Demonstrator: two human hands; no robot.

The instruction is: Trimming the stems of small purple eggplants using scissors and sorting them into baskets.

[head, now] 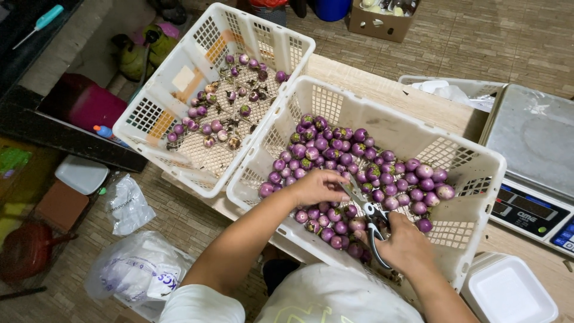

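The right hand (406, 242) grips scissors (366, 215) over the near basket (478, 179). The left hand's (317, 186) fingers pinch a small purple eggplant (344, 177) at the blades, above the pile.

White slotted crate (382, 116) on a wooden table (382, 90), heaped with small round purple eggplants (359, 161). Left hand (317, 186) rests on the heap; right hand (406, 242) grips black-handled scissors (366, 216), blades towards the left fingers. Second white crate (197, 78) just beside it, thinly scattered with eggplants. Digital scale (532, 155) at right; white foam tray (508, 290) below it
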